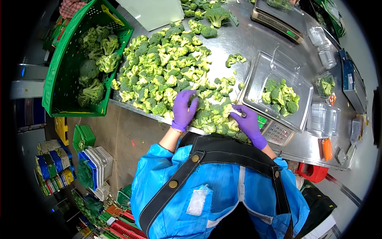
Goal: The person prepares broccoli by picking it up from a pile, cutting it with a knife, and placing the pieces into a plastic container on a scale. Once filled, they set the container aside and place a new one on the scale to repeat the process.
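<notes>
A wide heap of cut broccoli florets [159, 67] covers the steel table. My left hand [184, 109], in a purple glove, lies at the heap's near edge with its thumb and fingers apart, touching florets. In a matching glove, my right hand [246, 122] is closed at the right side of the near florets, its fingers pinched round something small that I cannot make out. Just right of it stands a scale [277, 133] with a lit green display. A clear tray [304, 97] on the scale holds several florets.
At the left, a green crate [59, 75] holds larger broccoli heads. Clear plastic boxes [323, 119], an orange-handled tool [327, 149] and a blue box [352, 79] lie at the right. A second scale [276, 22] stands at the back beside a large broccoli piece [217, 16].
</notes>
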Demonstrator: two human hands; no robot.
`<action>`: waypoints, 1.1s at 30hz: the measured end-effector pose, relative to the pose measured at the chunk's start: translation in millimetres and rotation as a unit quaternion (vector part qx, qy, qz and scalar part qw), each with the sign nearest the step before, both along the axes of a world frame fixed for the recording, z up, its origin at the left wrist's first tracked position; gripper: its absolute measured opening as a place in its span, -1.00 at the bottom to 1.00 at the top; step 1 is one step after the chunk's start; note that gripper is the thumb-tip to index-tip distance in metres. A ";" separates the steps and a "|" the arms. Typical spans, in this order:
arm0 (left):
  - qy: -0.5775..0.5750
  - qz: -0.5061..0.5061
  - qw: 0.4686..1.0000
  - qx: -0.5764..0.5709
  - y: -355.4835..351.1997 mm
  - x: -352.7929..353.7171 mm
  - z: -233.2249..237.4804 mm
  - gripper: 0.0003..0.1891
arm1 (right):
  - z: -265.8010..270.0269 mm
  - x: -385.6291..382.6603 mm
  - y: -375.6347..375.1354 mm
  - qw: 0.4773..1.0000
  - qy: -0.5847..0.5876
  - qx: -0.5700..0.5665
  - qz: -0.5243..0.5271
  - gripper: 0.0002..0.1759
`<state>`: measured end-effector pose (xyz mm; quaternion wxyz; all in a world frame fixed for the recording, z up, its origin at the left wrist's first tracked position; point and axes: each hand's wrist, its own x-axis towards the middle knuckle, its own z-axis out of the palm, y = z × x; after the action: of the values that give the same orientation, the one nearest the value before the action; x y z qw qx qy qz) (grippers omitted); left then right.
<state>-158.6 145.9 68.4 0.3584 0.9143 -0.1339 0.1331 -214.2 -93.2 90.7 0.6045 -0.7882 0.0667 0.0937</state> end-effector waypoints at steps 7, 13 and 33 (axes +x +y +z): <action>0.227 0.071 0.928 0.287 -16.9 41.0 -25.0 -0.56 | 2.5 -3.5 -3.4 0.997 0.042 0.040 -0.054 -0.65; 0.236 -0.002 0.946 0.220 7.7 46.3 -27.8 -0.51 | 25.3 -13.5 -34.3 0.986 -0.002 0.044 -0.162 -0.68; 0.497 -0.197 0.637 -0.555 -59.8 28.0 50.0 -0.44 | 11.7 -18.3 -80.8 0.876 -0.216 -0.356 -0.245 -0.57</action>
<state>-130.7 86.1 118.3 0.8288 0.4232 -0.0136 -0.3659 -232.5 -174.0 102.4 0.2861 -0.9093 0.1543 -0.2597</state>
